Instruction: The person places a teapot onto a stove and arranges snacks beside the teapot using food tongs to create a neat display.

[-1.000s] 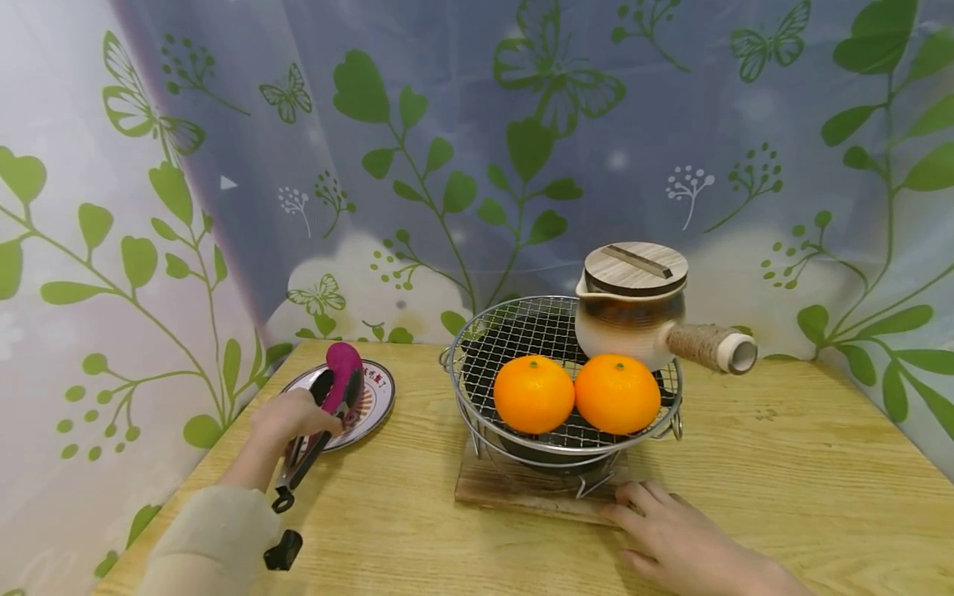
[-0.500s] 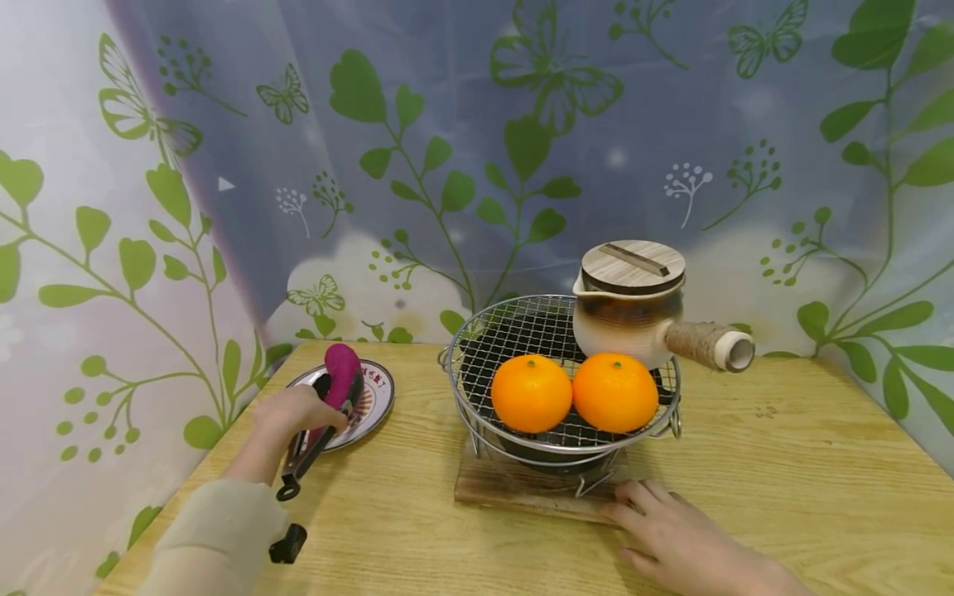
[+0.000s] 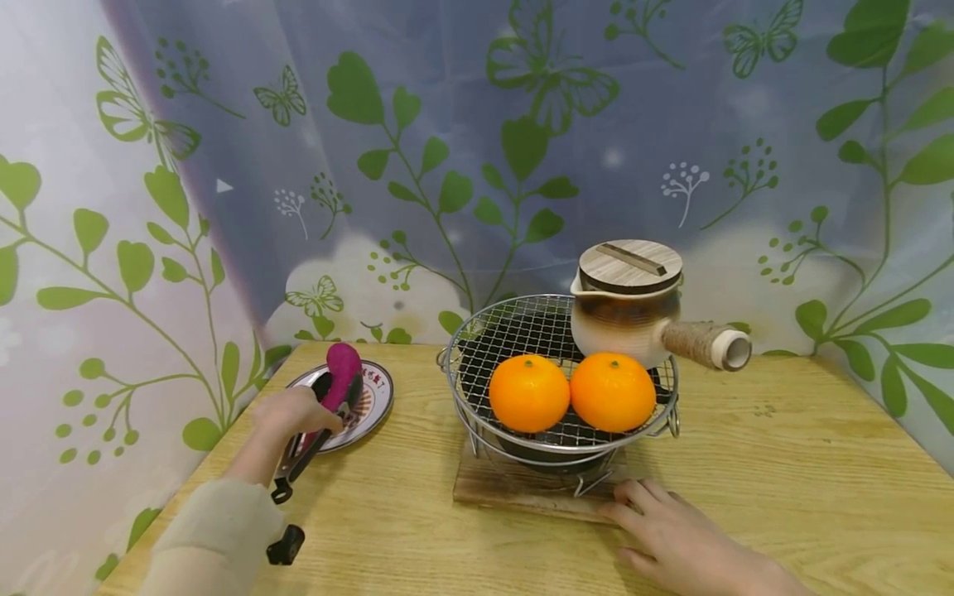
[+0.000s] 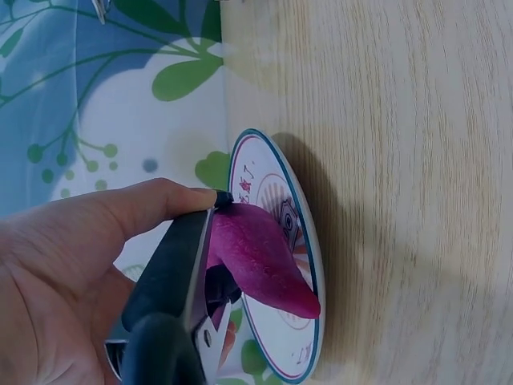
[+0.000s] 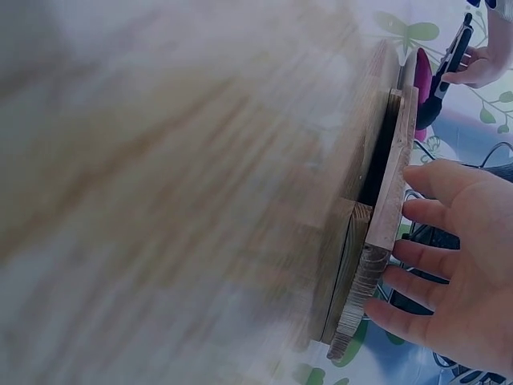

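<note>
The left hand (image 3: 294, 414) is clenched round a pair of black tongs (image 3: 313, 434), and the tongs' tips close on a purple sweet potato (image 3: 341, 370) that lies on a small printed plate (image 3: 376, 397) at the far left of the bench (image 3: 782, 463). In the left wrist view the sweet potato (image 4: 256, 261) looks smooth and tapered to a point, with one black arm of the tongs (image 4: 172, 281) laid along its thick end, the thumb pressing on it. It is probably firm and fairly light, but its rounded, tapering skin could slide out of the tips or swing down at the thin end, so the safer grip seems to be across the thick middle rather than near the point; whether the tips sit there now cannot be told. The plate is shallow and may shift if the sweet potato is dragged instead of lifted. To the right stands a wire grill (image 3: 514, 331) on a wooden board (image 3: 514, 488), bearing two oranges (image 3: 529, 393) and a lidded clay pot (image 3: 626, 310) with a rope-wound side handle. The right hand (image 3: 686, 542) lies relaxed on the bench, fingers straight and touching the near edge of the board, holding nothing
</note>
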`<action>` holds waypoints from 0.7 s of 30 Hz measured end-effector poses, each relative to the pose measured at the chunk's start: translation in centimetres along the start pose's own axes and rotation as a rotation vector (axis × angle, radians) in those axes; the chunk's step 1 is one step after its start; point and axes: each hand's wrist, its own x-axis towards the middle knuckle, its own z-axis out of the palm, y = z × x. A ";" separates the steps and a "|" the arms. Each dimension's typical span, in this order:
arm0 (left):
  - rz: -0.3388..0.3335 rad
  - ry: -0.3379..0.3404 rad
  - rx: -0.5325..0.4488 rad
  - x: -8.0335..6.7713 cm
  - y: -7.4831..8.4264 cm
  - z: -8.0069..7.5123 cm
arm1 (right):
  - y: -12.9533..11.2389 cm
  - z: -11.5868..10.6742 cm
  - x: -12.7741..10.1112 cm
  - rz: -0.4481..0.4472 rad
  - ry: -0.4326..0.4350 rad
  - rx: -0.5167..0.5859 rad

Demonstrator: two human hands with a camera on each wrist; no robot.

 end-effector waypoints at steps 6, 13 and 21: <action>0.007 0.022 0.001 -0.1 -0.4 -0.1 | 0.0 0.0 0.1 0.008 -0.008 0.013; 0.022 0.034 -0.027 -0.1 -0.6 -0.6 | 0.1 -0.1 0.1 0.023 -0.052 0.041; 0.028 0.025 -0.015 -0.2 -0.6 -2.2 | 0.1 -0.2 0.2 0.036 -0.076 0.048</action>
